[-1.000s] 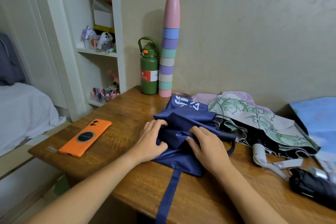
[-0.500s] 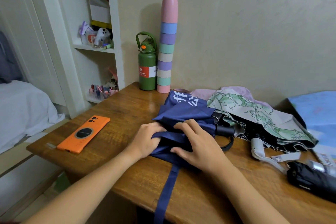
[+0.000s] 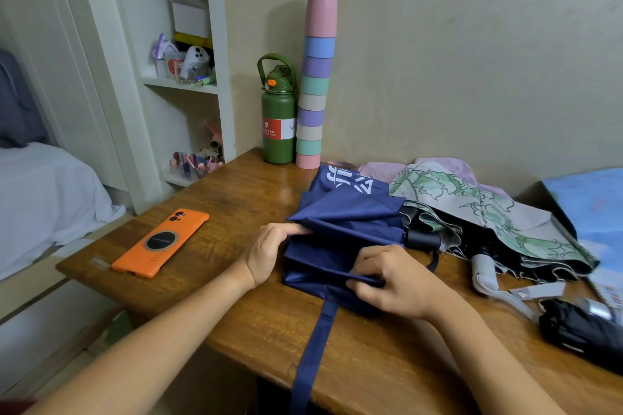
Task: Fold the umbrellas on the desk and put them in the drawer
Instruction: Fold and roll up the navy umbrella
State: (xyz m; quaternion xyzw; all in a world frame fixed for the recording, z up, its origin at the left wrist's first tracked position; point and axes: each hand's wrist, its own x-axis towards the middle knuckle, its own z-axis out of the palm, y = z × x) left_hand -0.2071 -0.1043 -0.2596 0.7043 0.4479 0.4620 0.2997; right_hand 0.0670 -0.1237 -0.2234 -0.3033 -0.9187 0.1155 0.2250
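Phone [image 3: 160, 243] at left on the table [image 3: 236, 199]. Bottle [image 3: 278, 121] and cup stack [image 3: 315, 77] side by side at the back against the wall. Centre: umbrella [image 3: 347, 222] between both hands, left [image 3: 269, 254] and right [image 3: 401, 283]. To its right, second umbrella [image 3: 488, 212]; third [image 3: 583, 333] nearest the right front edge.

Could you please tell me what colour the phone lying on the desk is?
The phone is orange with a dark round disc on its back, shown in the head view.

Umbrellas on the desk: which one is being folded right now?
The navy blue umbrella: both the left hand and right hand grip its folds. The green-leaf umbrella and black umbrella lie untouched.
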